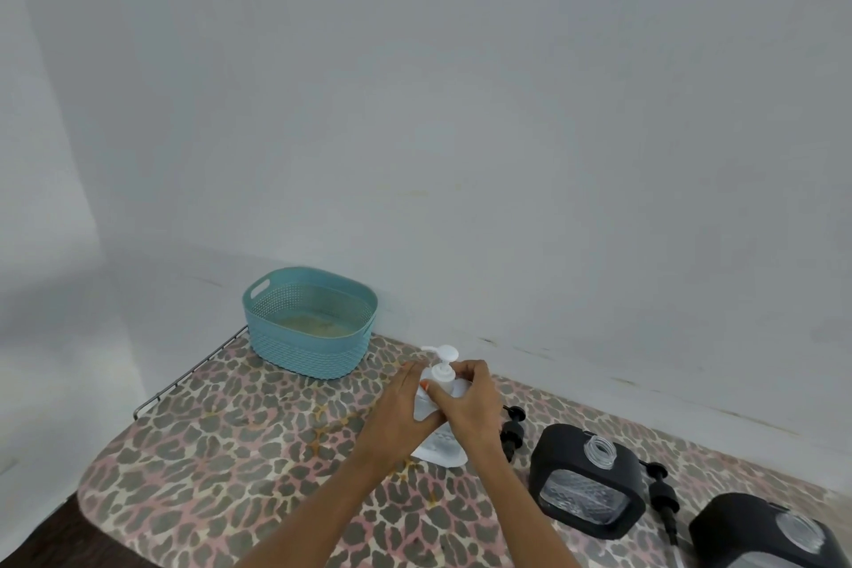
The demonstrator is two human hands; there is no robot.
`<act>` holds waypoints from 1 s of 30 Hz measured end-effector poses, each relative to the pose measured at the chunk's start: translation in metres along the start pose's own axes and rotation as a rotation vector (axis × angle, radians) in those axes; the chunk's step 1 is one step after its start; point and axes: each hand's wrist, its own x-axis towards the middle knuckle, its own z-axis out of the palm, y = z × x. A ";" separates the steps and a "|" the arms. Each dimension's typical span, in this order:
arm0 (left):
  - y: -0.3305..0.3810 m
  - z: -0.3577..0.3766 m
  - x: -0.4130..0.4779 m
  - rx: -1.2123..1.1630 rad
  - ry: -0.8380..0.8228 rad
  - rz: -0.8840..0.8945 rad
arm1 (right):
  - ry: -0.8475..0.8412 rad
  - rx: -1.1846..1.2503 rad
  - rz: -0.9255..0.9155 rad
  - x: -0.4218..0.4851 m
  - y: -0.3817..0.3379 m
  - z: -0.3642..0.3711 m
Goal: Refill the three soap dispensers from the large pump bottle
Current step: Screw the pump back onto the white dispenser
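No readable text, white pump bottle (438, 410) label blurred

Plain pale wall (461, 106) (leopard-print table (230, 452))
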 end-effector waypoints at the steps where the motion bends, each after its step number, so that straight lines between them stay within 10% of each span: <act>1: 0.000 0.000 0.000 -0.003 0.005 0.001 | -0.016 -0.007 -0.006 -0.001 -0.001 0.000; 30: -0.012 0.004 0.005 0.037 -0.018 -0.052 | -0.216 -0.082 0.005 0.004 0.001 -0.024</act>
